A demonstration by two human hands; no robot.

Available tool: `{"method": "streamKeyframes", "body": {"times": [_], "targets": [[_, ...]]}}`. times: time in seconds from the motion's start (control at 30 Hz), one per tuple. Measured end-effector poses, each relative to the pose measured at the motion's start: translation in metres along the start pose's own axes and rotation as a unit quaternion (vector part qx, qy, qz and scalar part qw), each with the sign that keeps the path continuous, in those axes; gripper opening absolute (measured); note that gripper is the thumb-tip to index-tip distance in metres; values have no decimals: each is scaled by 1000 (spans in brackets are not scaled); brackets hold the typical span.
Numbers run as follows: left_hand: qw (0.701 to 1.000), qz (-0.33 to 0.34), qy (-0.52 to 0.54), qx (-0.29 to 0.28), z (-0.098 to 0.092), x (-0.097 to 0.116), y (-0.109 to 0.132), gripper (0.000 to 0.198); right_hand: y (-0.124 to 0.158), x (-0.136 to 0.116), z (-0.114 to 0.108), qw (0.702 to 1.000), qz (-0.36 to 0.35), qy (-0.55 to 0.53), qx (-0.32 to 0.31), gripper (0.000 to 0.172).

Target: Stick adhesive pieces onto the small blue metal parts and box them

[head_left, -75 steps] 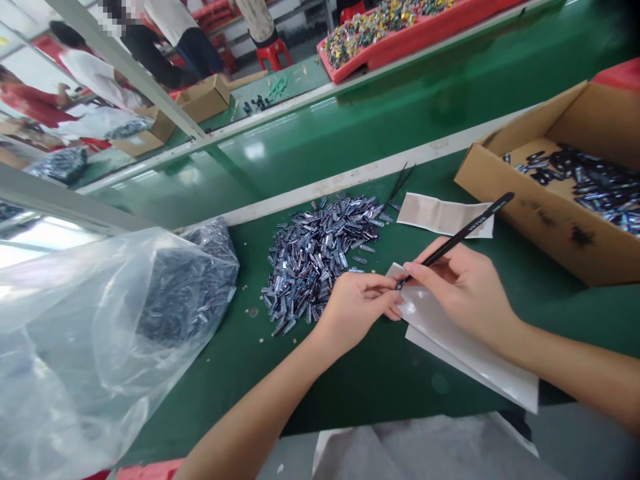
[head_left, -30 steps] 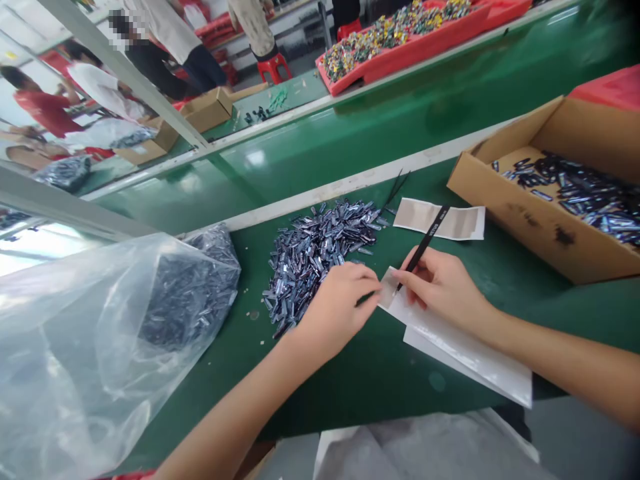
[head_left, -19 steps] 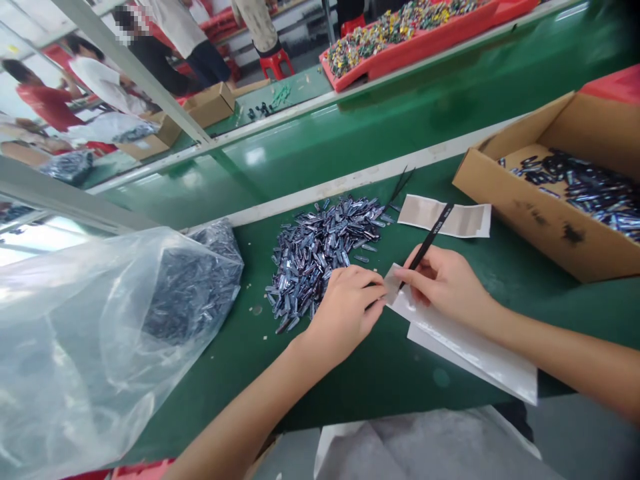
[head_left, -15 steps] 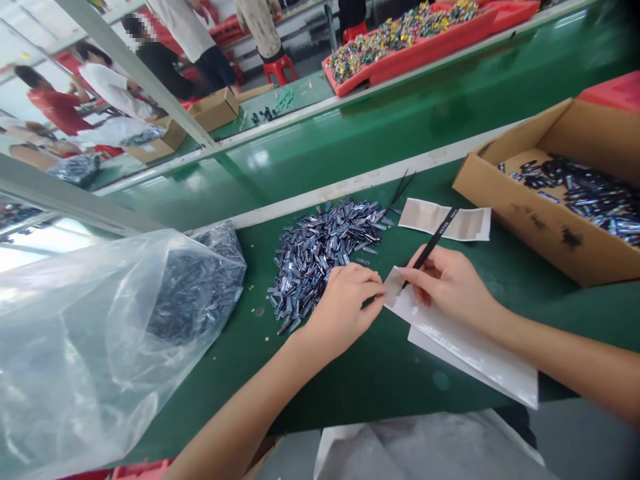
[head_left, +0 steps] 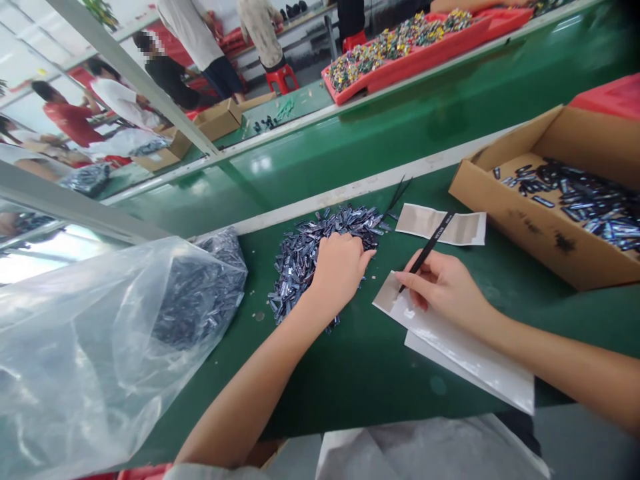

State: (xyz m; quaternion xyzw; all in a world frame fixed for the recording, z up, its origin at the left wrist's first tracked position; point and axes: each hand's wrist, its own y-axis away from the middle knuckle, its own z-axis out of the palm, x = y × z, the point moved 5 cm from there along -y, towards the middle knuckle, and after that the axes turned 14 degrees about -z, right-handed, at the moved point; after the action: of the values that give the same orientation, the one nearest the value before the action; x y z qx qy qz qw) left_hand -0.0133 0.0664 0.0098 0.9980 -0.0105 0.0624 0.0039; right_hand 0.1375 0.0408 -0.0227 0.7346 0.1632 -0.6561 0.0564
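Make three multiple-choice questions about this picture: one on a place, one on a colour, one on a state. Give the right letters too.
1. Where is the left hand? A) in a bucket B) on the pile of metal parts C) on a keyboard
2. What colour is the work surface? A) green B) red C) white
3. What state is the cardboard box in? A) taped shut B) flattened C) open, with parts inside

1 B: it lies on the pile.
2 A: green shows around the parts.
3 C: parts lie inside.
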Motion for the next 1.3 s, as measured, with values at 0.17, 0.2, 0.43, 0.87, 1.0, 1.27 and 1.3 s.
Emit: {"method": "streamKeyframes", "body": {"times": [0.17,0.2,0.43,0.87,1.0,1.27,1.3], "targets": [[999,-3,19,-27,5,1,-4,19,1,0,0,1000,9,-8,9,19],[999,-2,32,-37,5,0,-5,18,1,1,0,1000,10,-11,10,19],[944,-72,310,-93,-10,-10,7,12,0,0,-17,992,-13,-14,124,17],[680,-201,635,-306,35,6,54,14,2,-15,-8,997,-32,-33,59,14],[679,-203,625,-326,37,9,55,7,3,-17,-6,997,-53,-6,47,12],[692,-213,593,-353,35,11,57,8,4,-19,-3,993,-92,58,36,10],[692,-212,592,-354,34,11,57,8,4,-19,-3,993,-94,65,35,10]]}}
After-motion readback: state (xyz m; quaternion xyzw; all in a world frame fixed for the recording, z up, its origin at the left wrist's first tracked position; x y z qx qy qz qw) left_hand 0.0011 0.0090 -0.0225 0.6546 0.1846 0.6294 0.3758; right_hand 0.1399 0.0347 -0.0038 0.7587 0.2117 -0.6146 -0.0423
